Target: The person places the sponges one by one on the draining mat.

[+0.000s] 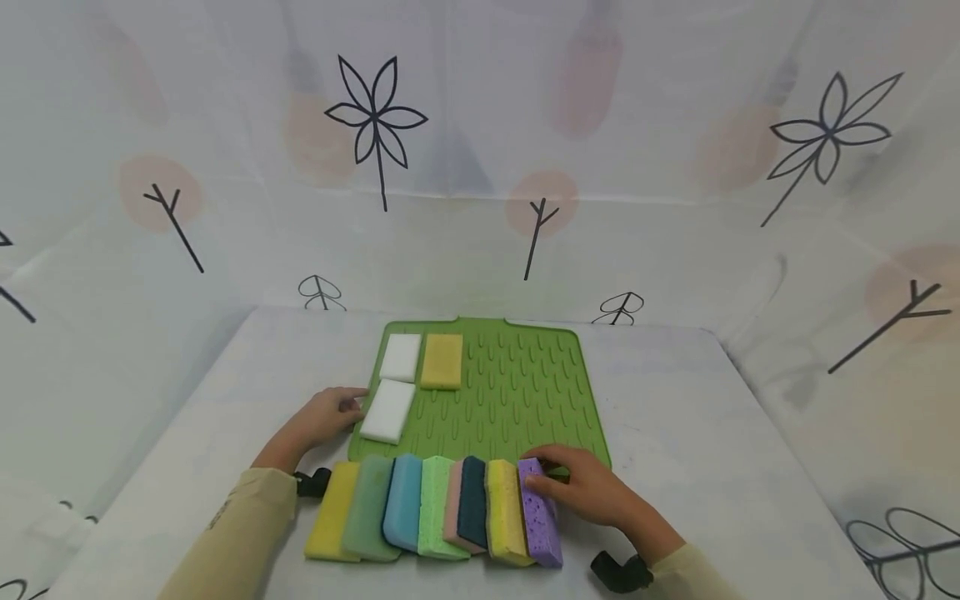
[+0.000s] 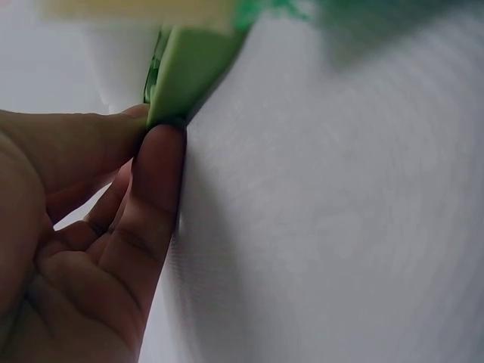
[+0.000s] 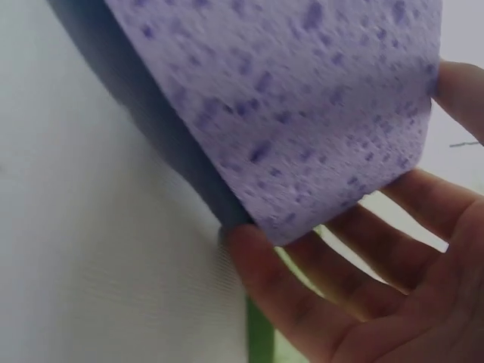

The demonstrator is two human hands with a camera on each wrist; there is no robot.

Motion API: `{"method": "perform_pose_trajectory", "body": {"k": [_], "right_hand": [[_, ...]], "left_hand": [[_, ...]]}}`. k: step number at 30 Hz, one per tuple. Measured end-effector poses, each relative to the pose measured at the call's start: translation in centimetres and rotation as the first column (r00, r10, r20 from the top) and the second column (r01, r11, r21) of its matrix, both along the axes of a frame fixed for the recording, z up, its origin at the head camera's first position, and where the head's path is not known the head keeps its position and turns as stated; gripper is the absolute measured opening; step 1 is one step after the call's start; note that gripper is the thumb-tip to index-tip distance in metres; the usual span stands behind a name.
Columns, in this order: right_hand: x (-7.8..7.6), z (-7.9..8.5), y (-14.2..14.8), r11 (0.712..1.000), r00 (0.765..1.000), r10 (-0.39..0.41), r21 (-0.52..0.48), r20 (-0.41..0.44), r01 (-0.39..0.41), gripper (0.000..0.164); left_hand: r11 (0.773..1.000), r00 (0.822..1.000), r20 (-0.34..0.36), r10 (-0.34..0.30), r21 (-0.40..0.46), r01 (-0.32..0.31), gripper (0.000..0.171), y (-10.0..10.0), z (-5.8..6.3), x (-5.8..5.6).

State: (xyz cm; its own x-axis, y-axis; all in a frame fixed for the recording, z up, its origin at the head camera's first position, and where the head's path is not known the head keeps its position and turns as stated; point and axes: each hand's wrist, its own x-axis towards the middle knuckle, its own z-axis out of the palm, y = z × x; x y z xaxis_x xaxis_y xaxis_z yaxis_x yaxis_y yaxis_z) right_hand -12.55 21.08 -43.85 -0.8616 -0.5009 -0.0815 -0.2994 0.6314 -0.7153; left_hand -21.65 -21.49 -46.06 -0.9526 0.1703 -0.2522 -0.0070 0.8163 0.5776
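Note:
A green ribbed mat (image 1: 517,400) lies on the white table. My left hand (image 1: 326,421) pinches its left edge between thumb and finger, as the left wrist view shows up close. On the mat are two white sponges (image 1: 401,357) and a yellow one (image 1: 442,361). Before it, several coloured sponges lean in a row, from a yellow sponge (image 1: 333,512) at the left to a speckled purple sponge (image 1: 541,517) at the right end. My right hand (image 1: 588,483) grips the purple sponge by its far end; in the right wrist view its fingers (image 3: 295,302) bend round that end.
Within the row stand a blue sponge (image 1: 403,504), a light green sponge (image 1: 438,508) and a pink and dark blue sponge (image 1: 471,504). Patterned white cloth (image 1: 465,250) rises behind and beside the table. A black strap (image 1: 621,572) sits at my right wrist.

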Motion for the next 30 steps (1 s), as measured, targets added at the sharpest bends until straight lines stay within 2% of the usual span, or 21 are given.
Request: {"method": "perform_pose_trajectory", "body": {"k": [7,13,20,30], "right_hand": [[0.5,-0.3,-0.1,0.996,1.0,-0.023,-0.082,0.019,0.025,0.038],[0.9,-0.7,0.0,0.993,0.998,-0.061,-0.101,-0.003,0.06,0.038],[1.2,-1.2,0.2,0.985,0.996,-0.089,-0.145,0.015,0.09,0.036],[1.1,-0.5,0.1,0.98,0.993,-0.113,-0.16,0.045,0.119,0.039]], "left_hand": [[1.0,1.0,-0.013,-0.004,0.0,0.004,0.048,0.0,-0.1,0.0],[1.0,1.0,-0.019,-0.004,0.008,0.004,0.048,0.0,0.0,0.1],[1.0,1.0,-0.025,-0.005,0.003,0.005,0.048,-0.1,-0.2,0.0],[1.0,1.0,-0.017,-0.006,0.012,0.006,0.049,-0.2,-0.4,-0.2]]}}
